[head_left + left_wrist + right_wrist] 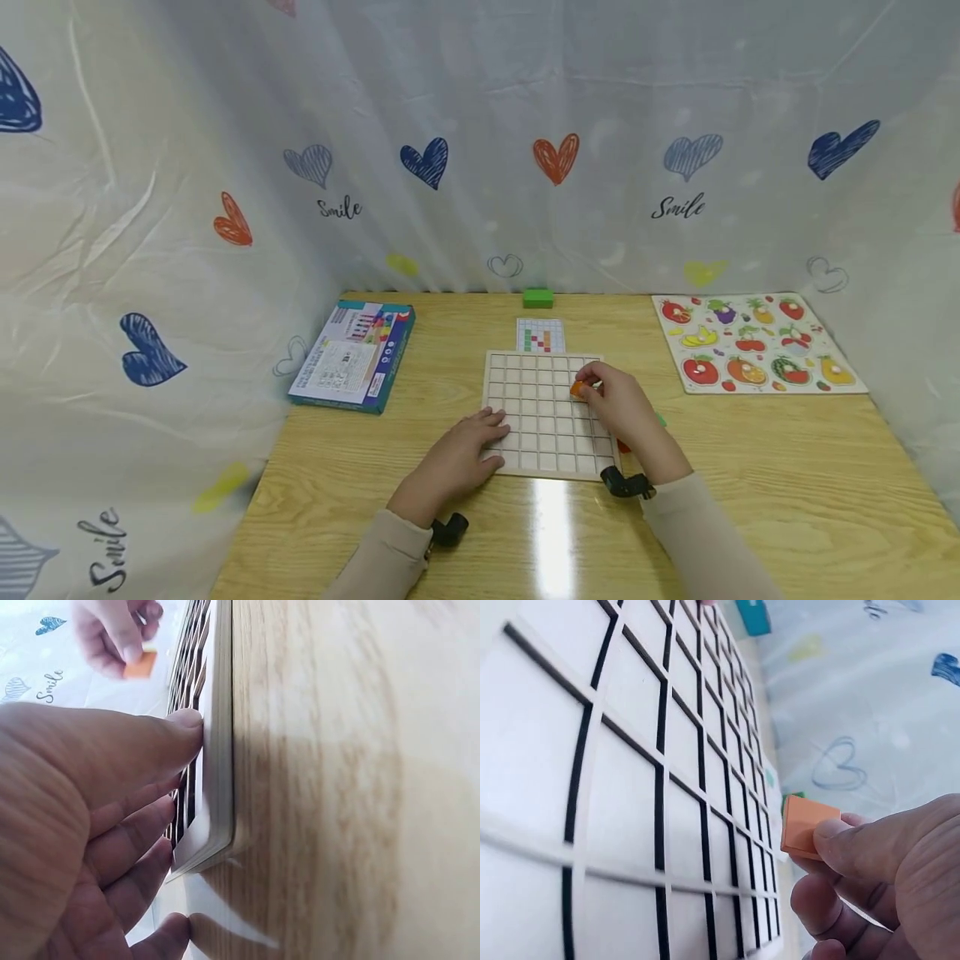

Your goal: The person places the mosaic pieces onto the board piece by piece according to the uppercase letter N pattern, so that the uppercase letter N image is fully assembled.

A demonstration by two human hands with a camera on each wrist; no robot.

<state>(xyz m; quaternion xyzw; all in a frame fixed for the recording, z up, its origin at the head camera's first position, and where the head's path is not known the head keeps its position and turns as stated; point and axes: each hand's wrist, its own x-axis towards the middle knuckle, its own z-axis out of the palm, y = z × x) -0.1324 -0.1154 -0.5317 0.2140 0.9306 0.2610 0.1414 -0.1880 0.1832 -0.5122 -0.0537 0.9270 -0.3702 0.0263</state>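
Observation:
A pale wooden grid board (532, 417) with raised dividers lies on the table. My right hand (625, 408) pinches a small orange square tile (802, 825) between thumb and fingers, over the board's upper right squares. The left hand (468, 450) rests on the board's left edge with fingers spread. Its thumb (161, 739) lies on the rim in the left wrist view. Just behind the board is a pattern card (540, 335) printed with green, red and orange squares. Red and green pieces (624, 447) show partly beside the right forearm, which hides the rest.
At the back stands a green block (537, 298). A blue-edged box (354, 357) lies at the left, and a fruit puzzle board (757, 343) at the right. A printed curtain (480, 100) closes off the back and sides of the wooden table (787, 483).

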